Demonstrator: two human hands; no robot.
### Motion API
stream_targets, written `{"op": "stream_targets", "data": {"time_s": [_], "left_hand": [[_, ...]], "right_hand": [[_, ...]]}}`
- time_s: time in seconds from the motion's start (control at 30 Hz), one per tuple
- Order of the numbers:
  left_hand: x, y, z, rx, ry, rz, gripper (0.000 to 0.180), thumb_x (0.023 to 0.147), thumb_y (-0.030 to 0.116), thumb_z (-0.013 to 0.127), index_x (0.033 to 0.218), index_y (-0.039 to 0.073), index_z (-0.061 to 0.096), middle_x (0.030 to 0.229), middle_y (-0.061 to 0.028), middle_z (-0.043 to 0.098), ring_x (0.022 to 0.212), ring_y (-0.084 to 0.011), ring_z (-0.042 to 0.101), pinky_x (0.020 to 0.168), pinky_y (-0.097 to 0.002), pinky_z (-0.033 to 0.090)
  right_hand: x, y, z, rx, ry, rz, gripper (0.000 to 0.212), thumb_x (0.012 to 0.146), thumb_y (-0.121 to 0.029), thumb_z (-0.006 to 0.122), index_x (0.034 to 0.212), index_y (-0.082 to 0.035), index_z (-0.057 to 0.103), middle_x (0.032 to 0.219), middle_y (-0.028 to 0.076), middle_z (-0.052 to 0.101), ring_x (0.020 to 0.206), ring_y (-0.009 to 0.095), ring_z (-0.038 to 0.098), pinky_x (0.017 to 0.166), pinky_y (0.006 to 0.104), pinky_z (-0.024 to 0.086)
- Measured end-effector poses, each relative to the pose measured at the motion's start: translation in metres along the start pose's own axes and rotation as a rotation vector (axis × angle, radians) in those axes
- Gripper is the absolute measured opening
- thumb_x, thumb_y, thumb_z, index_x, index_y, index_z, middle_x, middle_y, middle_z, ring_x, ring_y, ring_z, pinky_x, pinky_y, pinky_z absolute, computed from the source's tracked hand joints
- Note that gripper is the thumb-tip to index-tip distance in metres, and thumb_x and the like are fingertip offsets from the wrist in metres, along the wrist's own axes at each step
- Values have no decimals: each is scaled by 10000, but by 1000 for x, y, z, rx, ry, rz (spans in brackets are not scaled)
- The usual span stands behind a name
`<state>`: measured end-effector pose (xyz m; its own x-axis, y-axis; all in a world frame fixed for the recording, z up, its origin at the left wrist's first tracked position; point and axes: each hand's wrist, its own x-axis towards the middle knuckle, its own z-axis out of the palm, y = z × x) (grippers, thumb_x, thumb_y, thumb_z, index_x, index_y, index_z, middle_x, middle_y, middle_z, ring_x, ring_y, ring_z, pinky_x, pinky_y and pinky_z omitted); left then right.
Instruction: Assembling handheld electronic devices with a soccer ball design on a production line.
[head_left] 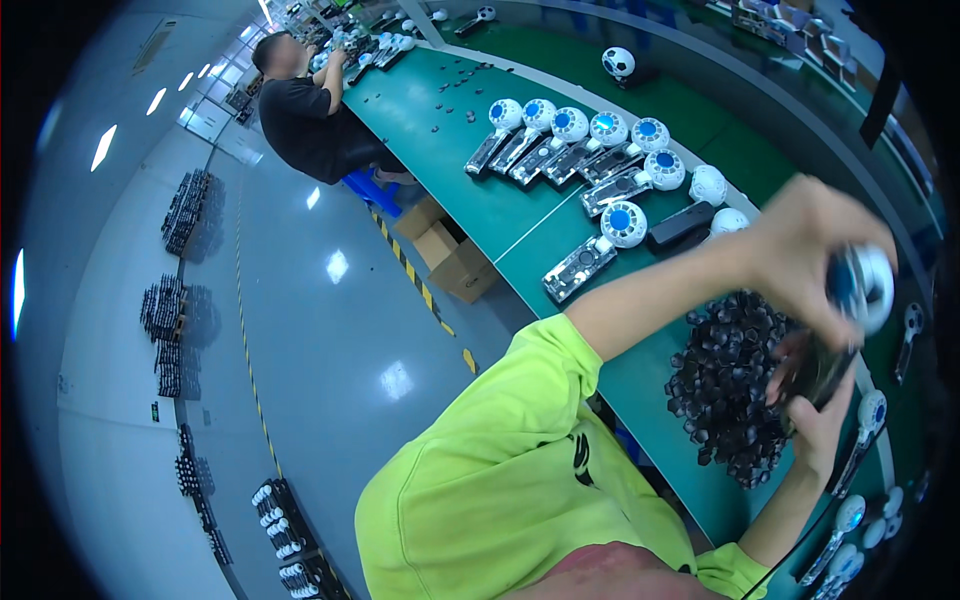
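My left hand reaches across from the left, its fingers closed around the top of a handheld device with a white and dark ball-shaped head. Below it, my right hand grips the device's dark handle. Motion blurs both hands and the device, so fine details are lost. Beside the hands, a large heap of small black shell-like pieces lies on the green table. Nearest beyond my left forearm are a device with an open-backed handle and a black-handled one.
Several similar devices with blue-centred white heads line the table's far side. More devices lie at the lower right beside a black cable. A co-worker sits at the far end. Cardboard boxes stand on the floor by the table edge.
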<state>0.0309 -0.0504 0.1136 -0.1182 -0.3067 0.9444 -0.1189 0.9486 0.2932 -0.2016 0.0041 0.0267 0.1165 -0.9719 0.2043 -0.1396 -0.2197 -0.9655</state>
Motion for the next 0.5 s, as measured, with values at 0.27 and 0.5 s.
{"op": "stream_targets", "data": {"time_s": [0.27, 0.5], "left_hand": [[-33, -46, -37, 315, -191, -547, 649, 693, 359, 792, 1192, -7, 597, 1045, -138, 713, 886, -311, 680, 811, -364, 532], [-68, -51, 15, 522, -1031, -510, 480, 750, 350, 751, 1177, 141, 680, 1002, -92, 732, 917, -327, 686, 777, -439, 531]], "right_hand": [[71, 41, -52, 795, -248, 279, 326, 996, -211, 565, 1259, -31, 496, 1006, 136, 617, 624, 97, 496, 486, 170, 413], [115, 144, -129, 1091, 24, 354, 298, 1021, -201, 538, 1264, -37, 482, 1119, 176, 638, 669, 111, 557, 498, 186, 440]]}}
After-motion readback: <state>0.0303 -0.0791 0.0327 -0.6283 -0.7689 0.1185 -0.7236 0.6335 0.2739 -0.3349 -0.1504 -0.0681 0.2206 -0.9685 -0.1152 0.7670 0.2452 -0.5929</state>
